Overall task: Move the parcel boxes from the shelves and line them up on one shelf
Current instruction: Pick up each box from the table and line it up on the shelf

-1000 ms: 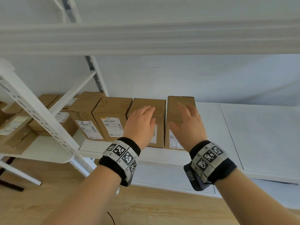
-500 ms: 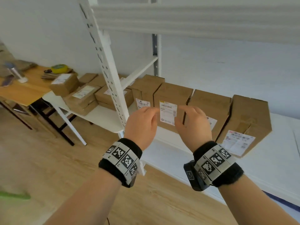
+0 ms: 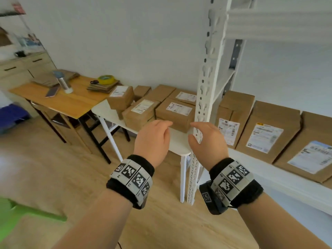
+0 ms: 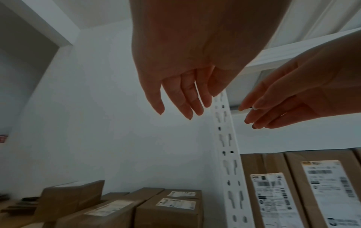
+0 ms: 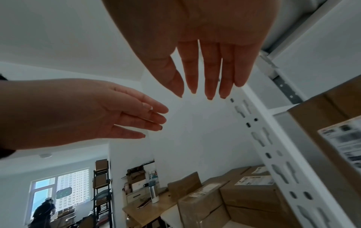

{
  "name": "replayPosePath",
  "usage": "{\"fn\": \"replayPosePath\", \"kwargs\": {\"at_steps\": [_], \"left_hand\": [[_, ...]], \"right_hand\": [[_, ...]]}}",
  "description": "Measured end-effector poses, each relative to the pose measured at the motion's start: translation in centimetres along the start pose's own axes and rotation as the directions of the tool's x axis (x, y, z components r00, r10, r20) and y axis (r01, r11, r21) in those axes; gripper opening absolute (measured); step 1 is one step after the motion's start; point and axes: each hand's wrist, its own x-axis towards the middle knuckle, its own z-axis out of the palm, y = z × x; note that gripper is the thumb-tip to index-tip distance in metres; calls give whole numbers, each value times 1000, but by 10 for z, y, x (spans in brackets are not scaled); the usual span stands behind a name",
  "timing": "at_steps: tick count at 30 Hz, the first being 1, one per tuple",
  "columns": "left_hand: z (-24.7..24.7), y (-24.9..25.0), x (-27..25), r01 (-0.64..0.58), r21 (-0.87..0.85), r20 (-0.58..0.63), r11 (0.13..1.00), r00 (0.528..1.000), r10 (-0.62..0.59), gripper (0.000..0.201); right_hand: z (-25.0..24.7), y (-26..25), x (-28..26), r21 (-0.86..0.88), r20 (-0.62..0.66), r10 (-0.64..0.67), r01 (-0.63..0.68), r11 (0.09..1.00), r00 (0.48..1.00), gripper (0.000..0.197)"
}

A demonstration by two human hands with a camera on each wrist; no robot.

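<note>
Several brown parcel boxes (image 3: 175,114) with white labels are piled on a small white table (image 3: 177,144) left of the shelf post. More labelled boxes (image 3: 267,132) stand upright in a row on the white shelf (image 3: 280,178) at the right. My left hand (image 3: 154,139) and right hand (image 3: 206,141) hover side by side in the air, in front of the pile and the post, holding nothing. In the wrist views the fingers (image 4: 187,98) of the left hand and the fingers (image 5: 209,74) of the right hand are straight and relaxed, clear of the boxes.
A white perforated shelf post (image 3: 203,97) stands between the pile and the shelf row, just behind my right hand. A wooden desk (image 3: 61,99) at the left carries a steel bottle (image 3: 62,82), tape roll and phone. Wood floor lies below. A green object (image 3: 27,218) sits at the lower left.
My view and both hands have swung left, away from the row of boxes on the shelf toward the pile on the small table. Both hands have left the boxes and are empty.
</note>
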Motion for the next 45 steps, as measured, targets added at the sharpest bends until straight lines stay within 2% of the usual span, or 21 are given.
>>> {"fn": "replayPosePath", "kwargs": {"at_steps": [7,13,19,25,30,34,38,41,43,45], "left_hand": [[-8,-62,28,65,-14,-18,998,998,-65,35],[-2,-103,81,84,11,11,996,996,-84,35],[16,-135,152,96,33,92,995,991,-99,35],[51,-160,202,113,-4,201,994,973,-110,36],[90,-181,244,185,-64,355,981,923,-151,41],[123,-201,275,256,-43,512,966,836,-199,50],[150,-222,299,242,-25,630,970,757,-172,48],[162,-228,310,230,-21,682,973,714,-154,58],[169,-230,314,216,0,713,976,684,-151,61],[170,-230,316,201,-3,715,980,685,-138,63]], "right_hand": [[49,-21,43,-32,55,-39,41,999,998,35],[94,-15,103,-8,86,-6,7,1000,996,35],[125,6,174,18,89,99,-101,995,991,38],[149,37,207,24,106,245,-249,968,964,43],[170,64,223,-6,88,436,-437,899,896,52],[191,86,234,-30,90,605,-606,795,791,63],[211,105,245,-60,63,708,-706,706,703,70],[222,116,252,-17,68,780,-781,624,622,78],[228,120,253,25,71,805,-807,590,590,78],[230,121,254,57,63,819,-821,568,571,78]]}}
